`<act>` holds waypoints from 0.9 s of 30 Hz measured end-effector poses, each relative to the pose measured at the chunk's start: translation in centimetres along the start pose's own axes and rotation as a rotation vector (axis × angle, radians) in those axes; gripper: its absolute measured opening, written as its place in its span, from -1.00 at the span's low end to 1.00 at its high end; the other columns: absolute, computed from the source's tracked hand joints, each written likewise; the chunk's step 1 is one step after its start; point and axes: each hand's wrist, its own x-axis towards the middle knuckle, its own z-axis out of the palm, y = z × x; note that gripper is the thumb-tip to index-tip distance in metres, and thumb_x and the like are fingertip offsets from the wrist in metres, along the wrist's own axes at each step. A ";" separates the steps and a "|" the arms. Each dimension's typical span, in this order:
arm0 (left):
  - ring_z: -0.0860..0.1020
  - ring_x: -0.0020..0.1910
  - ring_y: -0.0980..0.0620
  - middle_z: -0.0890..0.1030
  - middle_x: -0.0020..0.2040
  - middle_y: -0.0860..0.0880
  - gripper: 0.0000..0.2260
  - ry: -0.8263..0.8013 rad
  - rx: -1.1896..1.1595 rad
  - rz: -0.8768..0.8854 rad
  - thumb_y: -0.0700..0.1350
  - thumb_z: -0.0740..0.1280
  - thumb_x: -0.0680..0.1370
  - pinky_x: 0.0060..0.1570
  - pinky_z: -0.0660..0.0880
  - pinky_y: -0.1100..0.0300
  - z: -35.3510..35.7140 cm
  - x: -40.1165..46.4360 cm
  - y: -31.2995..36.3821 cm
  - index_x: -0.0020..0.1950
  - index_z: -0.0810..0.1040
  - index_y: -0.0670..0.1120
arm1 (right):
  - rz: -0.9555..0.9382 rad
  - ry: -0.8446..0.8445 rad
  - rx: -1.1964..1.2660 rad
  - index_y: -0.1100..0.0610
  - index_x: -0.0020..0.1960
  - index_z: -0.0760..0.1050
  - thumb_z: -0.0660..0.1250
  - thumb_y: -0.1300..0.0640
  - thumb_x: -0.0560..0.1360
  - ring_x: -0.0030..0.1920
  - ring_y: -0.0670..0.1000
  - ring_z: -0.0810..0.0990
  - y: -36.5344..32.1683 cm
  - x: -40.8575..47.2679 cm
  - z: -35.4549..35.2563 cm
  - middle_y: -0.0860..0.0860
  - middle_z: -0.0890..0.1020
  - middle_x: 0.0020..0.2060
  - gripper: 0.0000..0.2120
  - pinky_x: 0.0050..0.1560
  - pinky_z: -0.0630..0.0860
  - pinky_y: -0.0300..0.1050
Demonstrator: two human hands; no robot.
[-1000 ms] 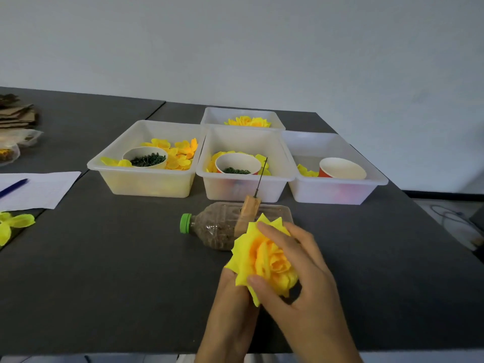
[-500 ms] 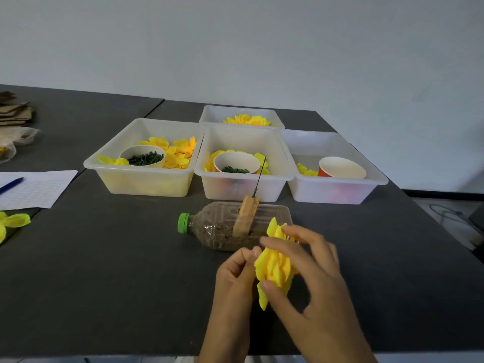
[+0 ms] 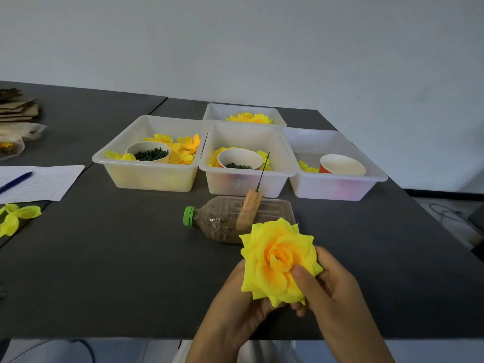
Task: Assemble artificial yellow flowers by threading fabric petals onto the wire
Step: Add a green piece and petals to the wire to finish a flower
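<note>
Both hands, the left hand [image 3: 235, 305] and right hand [image 3: 332, 292], are closing around a yellow flower [image 3: 279, 260] above the worktop [image 3: 117, 258]; soft, light petals are probably crushing easily, so gripping beneath seems safest.

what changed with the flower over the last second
Half a second ago the yellow flower was edge-on between the hands; now it is turned face-up, open toward the camera. The right hand shifted its thumb onto the petals, while the left hand still cups it from below. The bottle, wire and bins stayed put.
</note>
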 end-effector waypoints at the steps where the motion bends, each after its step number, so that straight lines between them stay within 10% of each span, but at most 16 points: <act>1: 0.63 -0.47 0.07 0.66 -0.40 -0.07 -0.65 0.043 0.032 0.004 -0.27 0.23 0.56 -0.46 0.57 0.25 -0.5 -0.3 -0.2 -0.35 0.70 -0.09 | -0.005 0.006 0.020 0.07 0.11 0.52 0.30 -0.13 0.33 -0.38 0.01 0.62 -0.1 -0.1 0.0 0.03 0.67 -0.26 -0.57 -0.41 0.52 -0.21; 4: 0.62 -0.32 0.36 0.68 -0.09 0.05 -0.69 0.170 0.064 0.008 -0.31 0.08 0.68 -0.42 0.51 0.42 -1.3 -0.3 0.7 -0.02 0.47 0.07 | -0.011 0.045 0.032 0.07 0.06 0.53 0.30 -0.11 0.34 -0.39 0.03 0.62 -0.3 -0.2 0.0 0.05 0.66 -0.29 -0.63 -0.41 0.52 -0.21; 8: 0.70 -0.26 0.00 0.71 -0.03 -0.06 -0.57 -0.056 0.420 0.114 0.27 -0.05 0.56 -0.40 0.59 0.03 -1.4 -1.9 3.0 0.04 0.53 0.12 | -0.014 0.128 -0.004 0.02 0.06 0.51 0.29 -0.18 0.30 -0.33 0.02 0.65 -0.2 -0.2 0.0 0.02 0.65 -0.25 -0.59 -0.39 0.54 -0.20; 13: 0.63 0.15 0.05 0.62 0.19 0.08 -0.55 -0.049 0.588 0.335 0.19 0.49 0.37 -0.05 0.60 0.20 -0.2 -2.1 4.8 0.24 0.51 0.31 | -0.094 0.174 -0.075 -0.04 0.09 0.48 0.26 -0.24 0.33 -0.24 -0.07 0.66 -0.9 -0.5 0.8 -0.09 0.65 -0.19 -0.58 -0.33 0.56 -0.23; 21: 0.61 0.18 -0.05 0.63 0.21 0.01 -0.28 -0.040 0.502 0.452 0.24 0.57 0.26 0.01 0.58 0.17 2.1 -2.5 7.1 0.33 0.51 -0.01 | -0.238 0.223 -0.056 0.00 -0.04 0.49 0.06 -0.29 0.51 -0.25 -0.10 0.61 -3.7 -0.1 -0.2 -0.17 0.62 -0.21 -0.59 -0.26 0.57 -0.14; 27: 0.62 0.15 -0.10 0.61 0.20 -0.02 -0.34 -0.001 0.536 0.498 0.22 0.59 0.20 -0.01 0.59 0.08 3.4 -2.6 7.9 0.27 0.51 0.24 | -0.339 0.232 0.024 -0.05 0.09 0.54 0.17 -0.07 0.43 -0.17 -0.10 0.66 -5.3 0.1 -2.3 -0.15 0.68 -0.14 -0.69 -0.33 0.51 -0.36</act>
